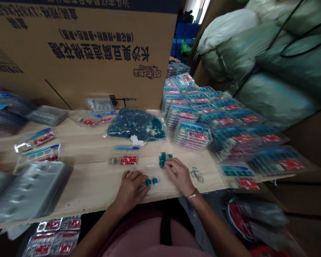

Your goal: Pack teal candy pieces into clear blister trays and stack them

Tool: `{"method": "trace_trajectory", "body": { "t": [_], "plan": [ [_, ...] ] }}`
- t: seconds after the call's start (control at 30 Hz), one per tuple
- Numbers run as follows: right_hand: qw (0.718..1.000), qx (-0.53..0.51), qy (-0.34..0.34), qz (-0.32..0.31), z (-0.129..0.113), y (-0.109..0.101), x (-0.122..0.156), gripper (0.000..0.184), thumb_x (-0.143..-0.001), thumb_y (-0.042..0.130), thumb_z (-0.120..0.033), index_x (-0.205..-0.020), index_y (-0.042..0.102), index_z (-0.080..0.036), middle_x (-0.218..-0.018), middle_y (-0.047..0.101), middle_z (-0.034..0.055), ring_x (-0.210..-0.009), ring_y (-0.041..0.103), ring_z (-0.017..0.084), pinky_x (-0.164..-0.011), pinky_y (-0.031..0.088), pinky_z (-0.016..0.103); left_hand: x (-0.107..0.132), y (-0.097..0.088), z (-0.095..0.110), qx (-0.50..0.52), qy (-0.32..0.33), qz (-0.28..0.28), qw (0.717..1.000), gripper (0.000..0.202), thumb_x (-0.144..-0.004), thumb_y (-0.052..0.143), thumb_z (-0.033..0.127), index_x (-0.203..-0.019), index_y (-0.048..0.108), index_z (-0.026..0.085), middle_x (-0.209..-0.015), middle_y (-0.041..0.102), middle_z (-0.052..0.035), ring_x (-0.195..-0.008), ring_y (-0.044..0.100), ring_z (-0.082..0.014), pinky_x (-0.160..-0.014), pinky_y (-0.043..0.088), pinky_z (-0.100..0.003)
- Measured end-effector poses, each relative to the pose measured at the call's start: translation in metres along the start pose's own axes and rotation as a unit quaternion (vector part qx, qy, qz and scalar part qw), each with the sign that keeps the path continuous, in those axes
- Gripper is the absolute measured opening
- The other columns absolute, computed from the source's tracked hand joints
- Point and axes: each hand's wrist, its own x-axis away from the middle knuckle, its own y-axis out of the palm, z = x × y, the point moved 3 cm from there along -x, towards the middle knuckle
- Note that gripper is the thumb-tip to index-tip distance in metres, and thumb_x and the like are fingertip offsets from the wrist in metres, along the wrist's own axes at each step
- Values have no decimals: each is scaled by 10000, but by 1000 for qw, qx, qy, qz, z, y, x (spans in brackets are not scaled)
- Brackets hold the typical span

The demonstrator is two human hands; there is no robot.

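My left hand (131, 191) rests curled on the pale wooden tabletop (91, 196), its fingertips beside two small teal pieces (151, 182) on a clear plastic blister. I cannot tell whether it grips anything. My right hand (179, 175) lies just to the right, its fingers against a small heap of teal pieces (162, 160). Beyond both hands, a clear bag of teal pieces (135, 125) lies on the table. A clear pack (124, 157) holding a blue pen and a red card sits in front of the bag.
Stacks of clear packs with red labels (192, 135) cover the table's right side. Silver-grey plastic trays (29, 192) lie at the left. A printed cardboard carton (82, 53) stands behind the table, and large green sacks (278, 82) are piled at the right.
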Motion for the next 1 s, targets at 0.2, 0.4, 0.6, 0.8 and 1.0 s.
{"method": "trace_trajectory", "body": {
  "t": [0.2, 0.4, 0.6, 0.8, 1.0],
  "plan": [
    [995, 97, 21, -9, 25, -7, 0, 144, -804, 483, -108, -880, 563, -202, -849, 558, 45, -793, 561, 187, -704, 465, 303, -7, 9, 4, 21, 25, -17, 999, 79, -811, 555, 181, -811, 626, 215, -763, 677, -7, -759, 593, -182, -834, 361, -398],
    [992, 101, -43, -68, 6, -19, 20, 104, -836, 487, -142, -839, 562, -214, -869, 556, 54, -827, 546, 184, -726, 462, 304, -4, 6, 4, 24, 25, -1, 999, 159, -759, 569, 182, -916, 579, 204, -840, 678, -34, -789, 599, -201, -768, 416, -365],
    [999, 23, 7, -41, 19, -18, 18, 94, -830, 487, -147, -771, 531, -206, -848, 564, 40, -774, 551, 159, -662, 441, 265, 11, -4, -5, -4, -17, 80, 997, 171, -805, 537, 225, -975, 539, 203, -895, 664, -51, -831, 592, -217, -751, 432, -365],
    [999, 3, 35, -36, 13, -10, 14, 97, -822, 479, -137, -766, 516, -206, -737, 537, 2, -697, 533, 143, -635, 413, 250, 39, -17, -20, -15, -50, 61, 997, 251, -783, 569, 234, -1030, 529, 213, -953, 647, -47, -893, 569, -221, -793, 437, -371],
    [998, 38, 23, -45, 10, -13, 5, 94, -803, 493, -133, -820, 548, -207, -829, 581, 37, -798, 554, 183, -699, 437, 291, 42, -16, -26, 2, -59, 56, 997, 239, -804, 530, 224, -1043, 540, 208, -959, 641, -58, -910, 566, -226, -807, 436, -387]
  ]
}}
